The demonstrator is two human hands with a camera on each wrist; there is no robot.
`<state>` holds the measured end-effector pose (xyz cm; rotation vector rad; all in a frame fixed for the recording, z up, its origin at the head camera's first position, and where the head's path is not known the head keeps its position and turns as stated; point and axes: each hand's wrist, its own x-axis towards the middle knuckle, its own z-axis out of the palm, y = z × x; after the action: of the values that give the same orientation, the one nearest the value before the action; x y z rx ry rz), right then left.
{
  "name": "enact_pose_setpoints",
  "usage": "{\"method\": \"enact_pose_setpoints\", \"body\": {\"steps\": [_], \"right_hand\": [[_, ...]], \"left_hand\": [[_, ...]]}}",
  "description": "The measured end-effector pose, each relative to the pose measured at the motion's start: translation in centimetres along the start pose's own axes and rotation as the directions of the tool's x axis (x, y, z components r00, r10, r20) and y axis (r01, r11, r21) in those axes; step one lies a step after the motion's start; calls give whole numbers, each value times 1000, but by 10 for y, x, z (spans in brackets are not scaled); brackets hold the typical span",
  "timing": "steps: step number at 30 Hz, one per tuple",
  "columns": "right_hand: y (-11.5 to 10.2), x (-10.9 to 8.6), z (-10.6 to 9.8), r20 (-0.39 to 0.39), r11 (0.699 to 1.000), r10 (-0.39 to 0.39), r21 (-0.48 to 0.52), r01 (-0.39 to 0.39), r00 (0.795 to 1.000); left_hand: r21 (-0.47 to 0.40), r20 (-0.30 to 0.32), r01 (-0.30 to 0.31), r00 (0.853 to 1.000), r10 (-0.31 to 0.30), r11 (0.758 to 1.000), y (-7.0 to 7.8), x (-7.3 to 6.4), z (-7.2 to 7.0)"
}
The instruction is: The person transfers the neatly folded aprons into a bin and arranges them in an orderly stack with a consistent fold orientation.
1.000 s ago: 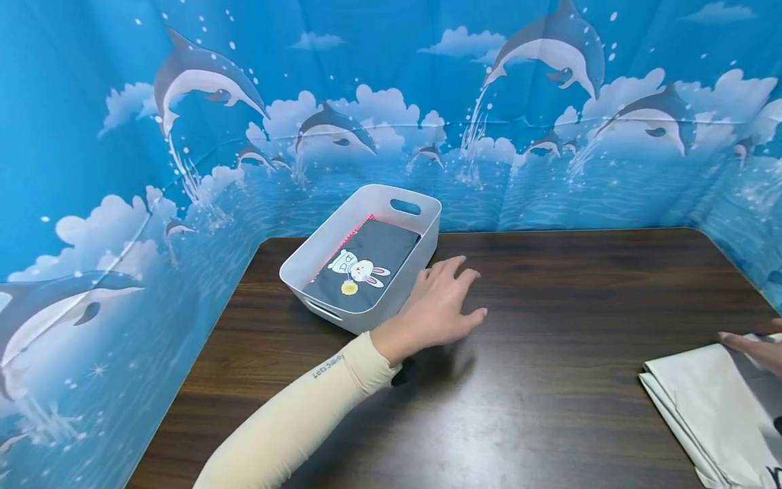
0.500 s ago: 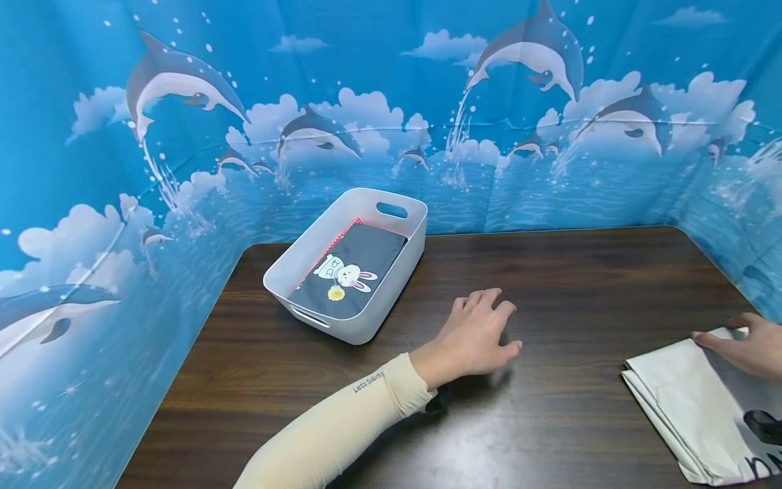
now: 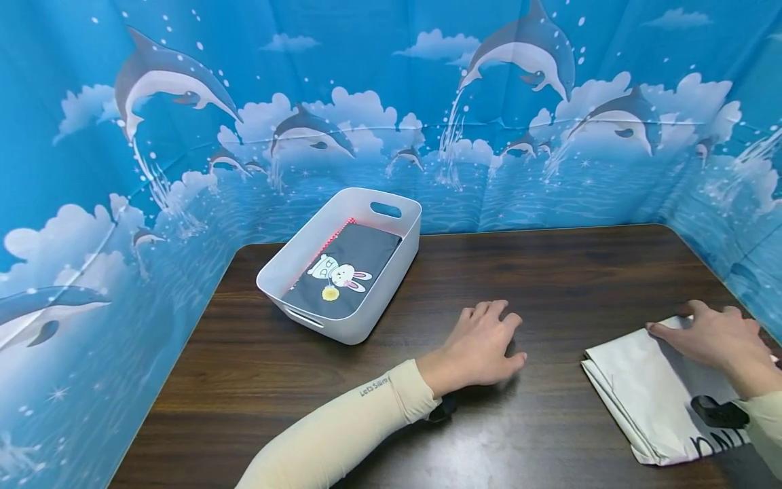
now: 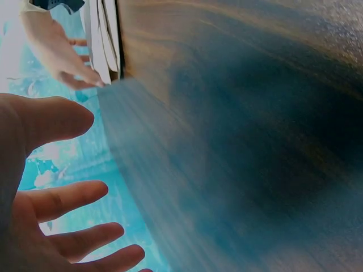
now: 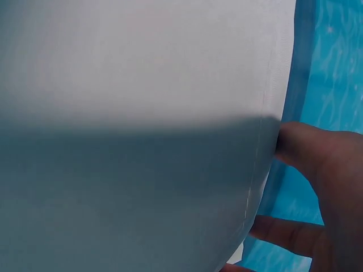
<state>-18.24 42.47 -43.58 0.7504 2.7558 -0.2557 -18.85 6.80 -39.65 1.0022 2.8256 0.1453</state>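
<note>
A folded off-white cloth (image 3: 632, 390) with black lettering and several layers lies at the table's right side in the head view. My right hand (image 3: 717, 336) holds its far edge, thumb on top. In the right wrist view the stitched hem of the cloth (image 5: 170, 68) runs between the thumb and the fingers (image 5: 289, 233), which go beneath it. Its lower part lies in shadow. My left hand (image 3: 479, 346) hovers low over the middle of the table with nothing in it; the left wrist view shows its fingers (image 4: 68, 198) spread.
A white plastic basket (image 3: 391, 292) with handle slots stands at the back left. Inside it lies a dark grey folded fabric item (image 3: 369, 244) with a bunny picture and red checked trim. A blue dolphin-print curtain (image 3: 366, 156) hangs behind the dark wooden table (image 3: 244, 380).
My left hand has moved away from the basket, right and nearer. The head view has turned rightward, bringing more of the right hand and cloth into sight. The cloth now lies farther left in view.
</note>
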Motion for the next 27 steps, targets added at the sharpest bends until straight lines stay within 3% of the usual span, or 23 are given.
{"method": "enact_pose_setpoints", "body": {"steps": [3, 7, 14, 18, 22, 27], "right_hand": [[-19, -2, 2, 15, 999, -25, 28, 25, 1000], [-49, -8, 4, 27, 991, -126, 52, 125, 992], [-116, -20, 11, -24, 963, -264, 52, 265, 964], [-149, -29, 16, -31, 937, -346, 39, 347, 938], [-168, -37, 19, -32, 909, -413, 43, 414, 910], [-176, -40, 17, -21, 890, -451, 64, 451, 892]], "left_hand": [[4, 1, 4, 1000, -4, 1000, -2, -1, 0], [2, 5, 21, 1000, -21, 1000, -6, -4, 2], [10, -13, 36, 999, -35, 999, -15, -7, 5], [22, -5, 42, 999, -42, 999, -16, -9, 7], [53, 8, 33, 999, -34, 998, -15, -13, 15], [90, 14, 30, 999, -31, 995, -14, -20, 22]]}}
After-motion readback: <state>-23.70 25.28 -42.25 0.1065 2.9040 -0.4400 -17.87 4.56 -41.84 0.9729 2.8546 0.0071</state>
